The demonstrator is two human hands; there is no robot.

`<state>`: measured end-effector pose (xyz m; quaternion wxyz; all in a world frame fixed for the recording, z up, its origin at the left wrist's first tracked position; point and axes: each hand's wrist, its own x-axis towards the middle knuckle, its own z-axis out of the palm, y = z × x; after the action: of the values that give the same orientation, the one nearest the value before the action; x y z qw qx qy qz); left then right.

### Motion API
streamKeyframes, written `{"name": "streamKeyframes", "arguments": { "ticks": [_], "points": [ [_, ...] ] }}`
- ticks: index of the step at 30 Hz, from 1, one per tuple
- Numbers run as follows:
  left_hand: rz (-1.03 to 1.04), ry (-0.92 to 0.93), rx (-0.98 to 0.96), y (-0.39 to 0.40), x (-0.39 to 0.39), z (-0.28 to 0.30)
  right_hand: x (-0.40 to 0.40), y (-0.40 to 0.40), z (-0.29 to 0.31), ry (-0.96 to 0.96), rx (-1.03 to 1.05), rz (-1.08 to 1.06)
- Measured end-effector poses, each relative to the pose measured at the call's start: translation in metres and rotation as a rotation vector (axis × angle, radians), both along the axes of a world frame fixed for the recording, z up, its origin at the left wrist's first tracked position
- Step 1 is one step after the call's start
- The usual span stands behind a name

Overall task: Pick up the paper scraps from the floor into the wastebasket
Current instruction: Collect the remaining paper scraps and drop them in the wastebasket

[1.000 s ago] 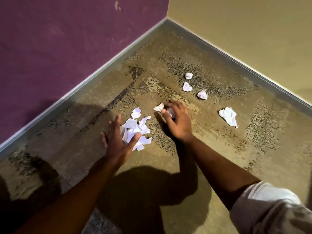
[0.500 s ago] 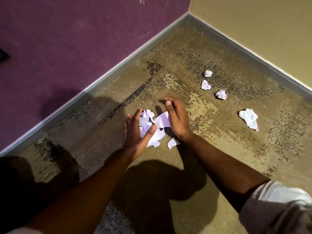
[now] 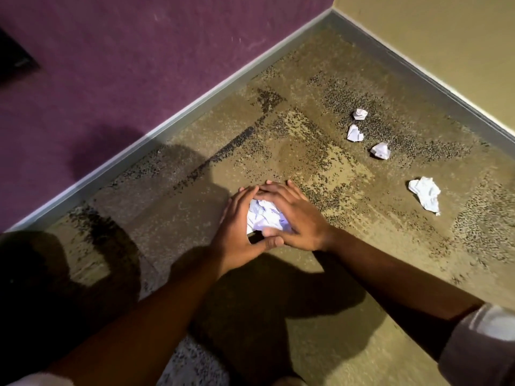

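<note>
Both hands meet low on the floor near the middle of the view, cupped around a pile of paper scraps (image 3: 263, 217) that shows white between them. The left hand (image 3: 239, 232) curves in from seven o'clock, its fingers bent over the pile's left side and its thumb tucked under at the near edge; the right hand (image 3: 298, 218) comes in from four o'clock, fingers laid over the top and far side of the pile, its fingertips overlapping those of the left hand at twelve o'clock of the pile. Together they press the scraps into one bundle, which still rests on the carpet (image 3: 278, 151), a mottled tan and dark-speckled floor. Four more crumpled pieces lie apart from the hands: a larger wad (image 3: 425, 193) at three o'clock of the hands, and three small balls in a loose line up at about one o'clock, the nearest (image 3: 380, 150), the middle one (image 3: 354, 133) and the farthest (image 3: 360, 113). None of these touch each other. A purple wall (image 3: 139, 65) runs along the left and a tan wall (image 3: 446, 37) along the right, meeting in a corner at the top, each with a grey baseboard (image 3: 195, 107). The wastebasket is not in view.
</note>
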<state>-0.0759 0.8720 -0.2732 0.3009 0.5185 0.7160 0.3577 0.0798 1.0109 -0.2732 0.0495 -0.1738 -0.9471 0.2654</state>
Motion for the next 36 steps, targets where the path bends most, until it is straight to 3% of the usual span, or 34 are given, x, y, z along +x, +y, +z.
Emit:
{"name": "streamKeyframes", "arguments": {
  "ticks": [2, 5, 11, 21, 26, 31, 33, 36],
  "points": [
    [-0.029, 0.068, 0.012, -0.006, 0.004, -0.005, 0.012, -0.001, -0.007, -0.06, 0.139, 0.089],
    [0.041, 0.075, 0.08, -0.005, 0.014, -0.008, 0.012, -0.011, -0.012, -0.094, 0.246, 0.055],
    [0.257, -0.107, 0.182, 0.005, 0.036, -0.006, -0.011, -0.036, -0.007, -0.005, 0.24, -0.147],
    [0.352, -0.113, 0.146, 0.001, 0.036, 0.002, -0.028, -0.047, -0.007, -0.099, 0.279, -0.147],
    [0.439, -0.233, 0.091, 0.004, 0.037, 0.006, -0.039, -0.047, -0.002, -0.099, 0.253, -0.183],
    [0.502, -0.354, 0.043, 0.008, 0.029, 0.007, -0.047, -0.033, -0.005, 0.057, 0.321, -0.125],
    [0.556, -0.427, 0.026, 0.01, 0.026, 0.004, -0.048, -0.026, -0.003, 0.074, 0.235, -0.178],
    [0.652, -0.586, 0.07, 0.012, 0.025, 0.002, -0.045, -0.025, 0.006, 0.199, -0.094, -0.446]
  ]
}}
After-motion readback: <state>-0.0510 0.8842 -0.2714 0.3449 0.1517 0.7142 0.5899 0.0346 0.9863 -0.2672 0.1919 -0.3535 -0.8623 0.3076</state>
